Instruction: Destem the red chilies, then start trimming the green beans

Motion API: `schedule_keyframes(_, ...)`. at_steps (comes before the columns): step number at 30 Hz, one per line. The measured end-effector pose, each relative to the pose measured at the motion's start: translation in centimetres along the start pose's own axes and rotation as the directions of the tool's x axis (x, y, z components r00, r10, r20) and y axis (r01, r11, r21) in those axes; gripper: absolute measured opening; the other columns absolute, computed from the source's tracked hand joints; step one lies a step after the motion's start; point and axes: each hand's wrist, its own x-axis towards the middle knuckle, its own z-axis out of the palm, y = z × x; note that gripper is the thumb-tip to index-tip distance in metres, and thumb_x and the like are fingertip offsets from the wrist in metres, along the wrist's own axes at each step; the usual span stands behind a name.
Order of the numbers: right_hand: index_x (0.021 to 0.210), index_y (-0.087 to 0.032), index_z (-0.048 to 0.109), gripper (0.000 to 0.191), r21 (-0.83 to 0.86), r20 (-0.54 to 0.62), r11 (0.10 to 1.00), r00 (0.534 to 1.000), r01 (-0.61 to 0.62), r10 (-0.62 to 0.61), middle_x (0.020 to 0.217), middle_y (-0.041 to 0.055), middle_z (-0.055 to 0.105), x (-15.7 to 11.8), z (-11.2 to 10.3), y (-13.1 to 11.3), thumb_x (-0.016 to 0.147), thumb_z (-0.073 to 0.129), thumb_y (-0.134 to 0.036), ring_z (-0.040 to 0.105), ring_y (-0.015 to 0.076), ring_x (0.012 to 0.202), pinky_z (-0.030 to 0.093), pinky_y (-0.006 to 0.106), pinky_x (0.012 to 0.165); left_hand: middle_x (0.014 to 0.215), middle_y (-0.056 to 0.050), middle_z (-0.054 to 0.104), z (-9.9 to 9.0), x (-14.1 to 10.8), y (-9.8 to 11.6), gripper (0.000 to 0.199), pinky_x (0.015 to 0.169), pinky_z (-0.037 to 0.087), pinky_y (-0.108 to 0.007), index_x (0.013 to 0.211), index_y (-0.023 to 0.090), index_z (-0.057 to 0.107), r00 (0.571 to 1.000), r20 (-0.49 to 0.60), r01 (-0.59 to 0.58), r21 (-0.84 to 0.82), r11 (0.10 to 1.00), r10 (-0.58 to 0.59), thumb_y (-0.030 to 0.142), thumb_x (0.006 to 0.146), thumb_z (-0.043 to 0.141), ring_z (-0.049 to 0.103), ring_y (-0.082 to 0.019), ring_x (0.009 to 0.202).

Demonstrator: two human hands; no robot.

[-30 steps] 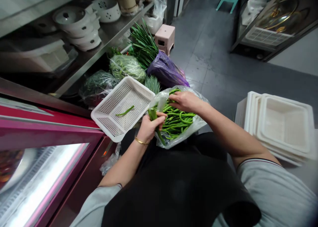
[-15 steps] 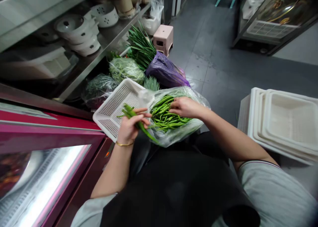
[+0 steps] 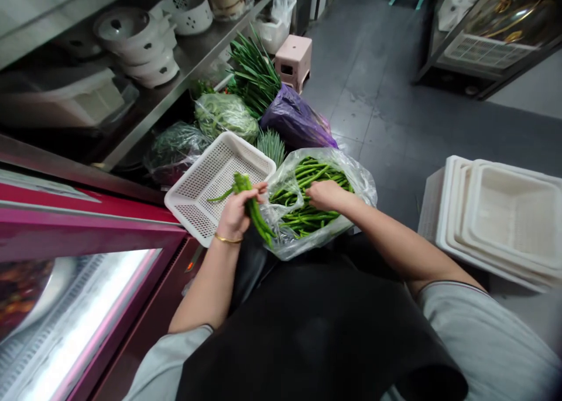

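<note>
My left hand (image 3: 237, 212), with a gold bracelet at the wrist, is closed around a small bunch of long green peppers (image 3: 259, 218). It hangs between the white perforated basket (image 3: 180, 205) and an open clear plastic bag (image 3: 366, 181). Many more green peppers (image 3: 311, 219) fill the bag. My right hand (image 3: 325, 195) is in the bag on top of them, its fingers curled; whatever they grip is hidden. One green pepper (image 3: 220, 196) shows over the basket's inside, just left of my left hand.
Bagged greens (image 3: 226, 115), leafy stalks (image 3: 257, 73) and a purple bag (image 3: 298, 120) lie beyond the basket. A pink stool (image 3: 295, 58) stands behind. Stacked white baskets (image 3: 518, 213) are at the right, a metal shelf (image 3: 202, 55) and a pink-framed display case (image 3: 144, 237) at the left.
The bunch in my left hand looks thicker and more upright. My right hand has curled its fingers among the peppers. The view has shifted slightly.
</note>
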Motion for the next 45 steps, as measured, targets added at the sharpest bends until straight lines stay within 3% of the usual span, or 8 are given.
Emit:
schedule_keyframes(6,0.143,-0.015,0.039,0.058,0.207,-0.194,0.949,0.961,0.239,-0.199,0.123,0.0171,0.058,6.0,1.8,-4.2,0.087,0.053,-0.025,0.062,0.0222,0.097,0.046,0.028,0.075,0.065,-0.004,0.065,-3.7,-6.1,6.6,0.038,0.048,0.052,-0.033,0.048,0.021,0.049,0.945,0.029,-0.324,-0.074,0.943,0.327,0.049,0.070,0.060,0.068,-0.026,0.079)
schedule_keyframes(10,0.142,-0.008,0.037,0.059,0.427,-0.273,0.811,0.912,0.399,-0.305,0.135,0.0146,0.053,10.0,-1.1,-7.0,0.087,0.053,-0.021,0.054,0.0167,0.115,0.042,0.022,0.090,0.066,-0.009,0.065,1.2,-4.5,1.1,0.028,0.055,0.055,-0.041,0.052,0.020,0.050,0.978,0.197,0.070,-0.016,0.997,-0.066,0.040,0.063,0.067,0.068,-0.032,0.081)
schedule_keyframes(13,0.133,-0.012,0.050,0.049,0.434,-0.153,0.787,0.897,0.438,-0.415,0.127,0.0075,0.061,11.6,-3.5,-6.3,0.085,0.049,-0.009,0.058,0.0116,0.104,0.042,0.016,0.082,0.079,-0.014,0.069,4.0,0.3,-3.7,0.018,0.067,0.057,-0.045,0.050,0.017,0.047,0.895,0.330,0.330,-0.036,0.943,-0.300,0.024,0.058,0.062,0.067,-0.034,0.089)
schedule_keyframes(19,0.099,-0.008,0.068,0.028,0.166,-0.189,0.982,0.980,0.092,-0.060,0.097,0.0156,0.069,7.9,-1.2,-0.8,0.089,0.044,-0.018,0.063,0.0199,0.084,0.040,0.025,0.067,0.084,-0.012,0.071,-0.6,2.6,-5.9,0.012,0.080,0.056,-0.045,0.052,0.016,0.043,0.892,-0.020,0.417,-0.346,0.840,-0.451,0.016,0.061,0.051,0.068,-0.022,0.084)
schedule_keyframes(22,0.094,-0.009,0.069,0.030,0.022,-0.167,0.982,0.969,0.190,-0.183,0.101,0.0179,0.066,6.5,1.8,-1.5,0.090,0.041,-0.019,0.062,0.0224,0.085,0.038,0.028,0.064,0.083,-0.012,0.071,-2.3,0.7,-6.3,0.007,0.075,0.056,-0.043,0.058,0.015,0.048,0.863,-0.133,0.384,-0.452,0.805,-0.487,0.015,0.065,0.051,0.068,-0.022,0.082)
schedule_keyframes(32,0.100,-0.007,0.062,0.026,-0.098,-0.174,0.969,0.954,0.228,-0.243,0.084,0.0154,0.066,2.9,-3.1,-1.4,0.082,0.047,-0.017,0.058,0.0197,0.071,0.035,0.028,0.062,0.060,0.002,0.058,0.1,-0.1,-5.8,0.033,0.046,0.042,-0.023,0.093,0.013,0.066,0.961,0.060,0.277,-0.163,0.947,-0.271,0.016,0.061,0.070,0.049,-0.008,0.047)
schedule_keyframes(39,0.087,-0.014,0.059,0.023,0.045,-0.473,0.876,0.782,0.480,-0.405,0.080,0.0064,0.060,0.2,-6.6,-3.7,0.092,0.038,-0.024,0.049,0.0131,0.067,0.032,0.025,0.062,0.058,0.003,0.056,4.7,-0.2,-7.0,0.032,0.042,0.036,-0.023,0.071,0.016,0.062,0.997,0.077,0.013,-0.098,0.995,-0.006,0.029,0.052,0.085,0.044,-0.007,0.044)
schedule_keyframes(45,0.103,-0.014,0.062,0.033,0.117,-0.312,0.982,0.944,0.147,-0.105,0.090,0.0100,0.064,2.1,-1.8,0.5,0.095,0.039,-0.035,0.055,0.0164,0.075,0.035,0.025,0.064,0.085,-0.008,0.070,3.8,-0.5,-5.3,0.026,0.052,0.045,-0.024,0.076,0.013,0.069,0.988,0.113,0.118,-0.093,0.989,-0.108,0.038,0.069,0.074,0.058,-0.012,0.063)
